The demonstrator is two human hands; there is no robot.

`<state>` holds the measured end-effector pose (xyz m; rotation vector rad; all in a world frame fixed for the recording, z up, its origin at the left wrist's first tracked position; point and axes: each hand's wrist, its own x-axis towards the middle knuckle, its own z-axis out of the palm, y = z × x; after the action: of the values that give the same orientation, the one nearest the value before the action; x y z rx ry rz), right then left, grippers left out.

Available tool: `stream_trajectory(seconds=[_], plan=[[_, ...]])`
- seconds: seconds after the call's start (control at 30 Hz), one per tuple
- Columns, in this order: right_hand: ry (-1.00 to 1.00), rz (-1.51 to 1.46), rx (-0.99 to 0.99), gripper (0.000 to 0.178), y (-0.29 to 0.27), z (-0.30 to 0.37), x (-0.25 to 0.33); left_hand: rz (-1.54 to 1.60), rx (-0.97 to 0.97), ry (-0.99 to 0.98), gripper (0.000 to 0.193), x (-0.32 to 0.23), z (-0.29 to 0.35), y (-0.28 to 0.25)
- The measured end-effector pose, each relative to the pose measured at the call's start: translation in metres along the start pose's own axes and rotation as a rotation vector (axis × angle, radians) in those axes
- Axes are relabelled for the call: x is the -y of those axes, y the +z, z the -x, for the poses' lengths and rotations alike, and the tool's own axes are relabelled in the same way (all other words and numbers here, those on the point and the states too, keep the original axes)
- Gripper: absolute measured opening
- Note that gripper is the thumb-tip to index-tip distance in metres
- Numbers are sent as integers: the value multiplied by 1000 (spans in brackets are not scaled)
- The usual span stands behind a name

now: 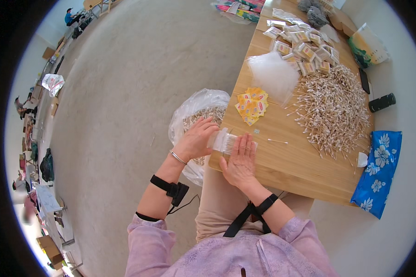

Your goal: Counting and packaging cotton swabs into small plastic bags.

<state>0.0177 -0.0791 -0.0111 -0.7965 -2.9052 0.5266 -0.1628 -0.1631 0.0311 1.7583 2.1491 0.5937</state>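
Observation:
A small clear plastic bag of cotton swabs point(229, 144) lies on the wooden table's near left corner, its swabs lined up side by side. My left hand point(197, 139) holds the bag's loose end at the table edge, thumb on one side and fingers on the other. Flat across the bag's other end rests my right hand point(241, 162), fingers stretched out and pressing down. A little beyond are yellow printed cards point(252, 106) in a loose stack. One single cotton swab point(278, 141) lies to the right of the bag, and a tiny pale green square point(256, 131) sits nearby.
A big heap of loose swabs point(335, 111) covers the table's right side. Behind it are filled packets point(305, 46) and flat clear bags point(272, 76). A blue flowered pouch point(379, 171) and a black cylinder point(382, 102) stand by the wall. A swab-filled sack point(178, 122) is on the floor.

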Motion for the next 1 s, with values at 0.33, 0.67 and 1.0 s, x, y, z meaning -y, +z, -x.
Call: stream_trajectory(seconds=[0.33,0.67,1.0], plan=[[-7,-50,-21,92,12,-11,23,3,16,-52,66,-1,4,-2],[-47,-127,-45,96,21,-21,47,390,-406,-348,60,54,29,38],[-21,-148,-96,103,35,-29,56,1287,-235,-723,41,38,21,33]])
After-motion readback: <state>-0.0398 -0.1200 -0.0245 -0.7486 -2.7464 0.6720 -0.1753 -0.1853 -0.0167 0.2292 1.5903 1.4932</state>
